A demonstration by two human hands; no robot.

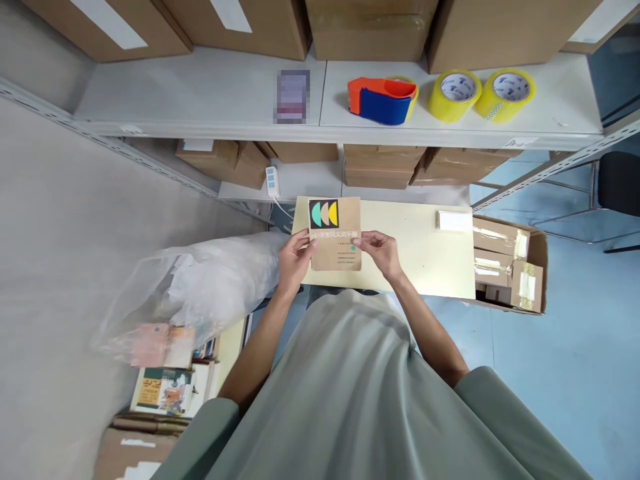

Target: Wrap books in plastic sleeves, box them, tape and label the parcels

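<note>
A tan paperback book [335, 250] with green, beige and yellow half-circles on a black square is held over the pale yellow tabletop [415, 260]. My left hand [295, 259] grips its left edge, thumb on the cover. On the opposite edge my right hand [381, 253] pinches the book between thumb and fingers. The fingers behind the book are partly hidden. A small white box [454, 221] lies on the table to the right of my right hand.
The shelf [200, 87] ahead bears a red and blue tape dispenser [385, 101], yellow tape rolls [455, 95] and cardboard boxes [370, 30]. On the left are a clear plastic bag [225, 273] and stacked books [165, 390]. An open carton [537, 267] of small boxes stands right of the table.
</note>
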